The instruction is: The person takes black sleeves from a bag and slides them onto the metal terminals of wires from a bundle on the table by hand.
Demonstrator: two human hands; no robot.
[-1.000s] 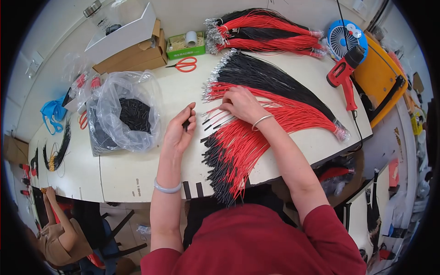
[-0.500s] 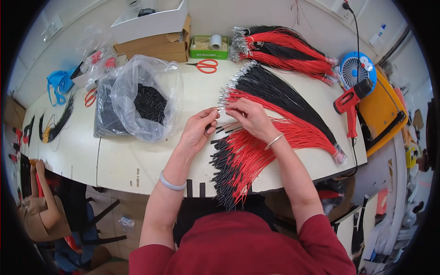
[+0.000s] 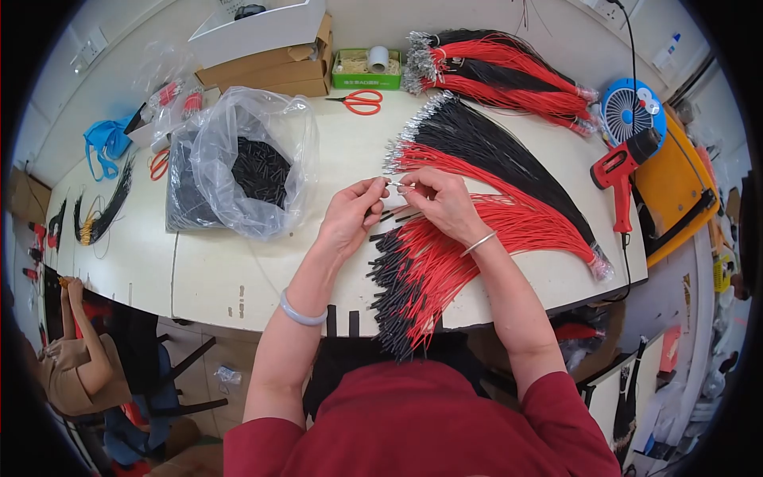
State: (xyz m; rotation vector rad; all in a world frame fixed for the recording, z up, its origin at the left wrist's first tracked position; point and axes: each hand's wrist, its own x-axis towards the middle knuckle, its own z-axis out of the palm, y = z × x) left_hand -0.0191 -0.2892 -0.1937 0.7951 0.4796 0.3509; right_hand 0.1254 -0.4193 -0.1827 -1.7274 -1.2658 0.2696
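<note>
Between our pinched left hand [image 3: 351, 213] and right hand [image 3: 447, 207], we hold a silvery wire end [image 3: 394, 184] near black-tipped red wires [image 3: 453, 242]; lettering on the green box [image 3: 362, 80] is unreadably small.

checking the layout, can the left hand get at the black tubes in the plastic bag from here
Probably yes: the bag lies open beside the left hand, with the black tubes showing and nothing solid between, though its fingers are busy near the right hand.
</note>
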